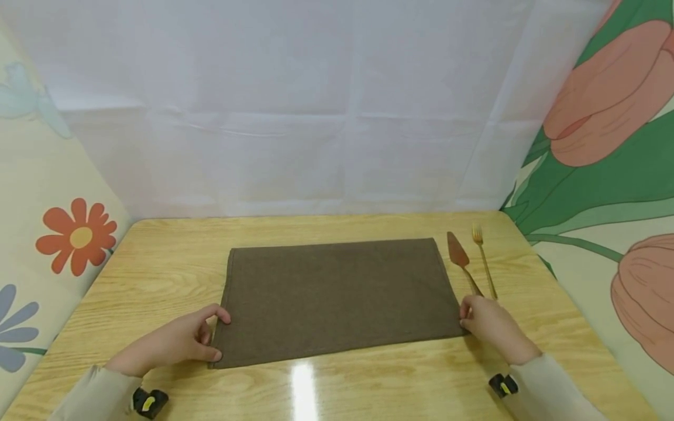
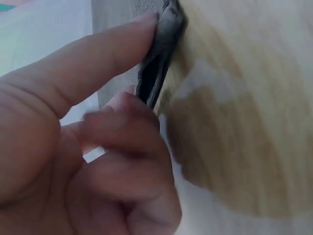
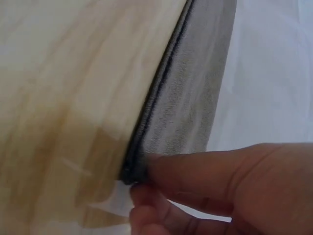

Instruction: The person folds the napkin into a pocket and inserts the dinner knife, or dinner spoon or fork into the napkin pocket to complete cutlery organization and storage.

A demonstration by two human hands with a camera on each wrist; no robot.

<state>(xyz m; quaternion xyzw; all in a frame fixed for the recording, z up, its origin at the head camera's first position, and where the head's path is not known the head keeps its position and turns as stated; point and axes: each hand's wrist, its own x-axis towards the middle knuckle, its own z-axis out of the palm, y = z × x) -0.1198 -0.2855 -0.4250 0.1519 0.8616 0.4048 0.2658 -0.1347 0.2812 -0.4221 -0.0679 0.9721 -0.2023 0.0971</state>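
Note:
A folded brown cloth (image 1: 337,301) lies flat on the wooden table, its long near edge slanting slightly. At its near left corner, my left hand (image 1: 181,339) holds the edge, with the thumb on the corner and the index finger reaching over the left side. The layers gape a little beside that thumb in the left wrist view, where the other fingers (image 2: 127,132) are curled and blurred. My right hand (image 1: 492,324) pinches the near right corner between thumb and fingers. Stacked layers of the cloth (image 3: 181,98) show along its edge in the right wrist view.
Right of the cloth lie a cake server (image 1: 458,250) and a gold fork (image 1: 483,257); my right hand is close to the server's handle. A white sheet (image 1: 316,117) hangs behind the table (image 1: 158,263). Flower-patterned panels stand at both sides.

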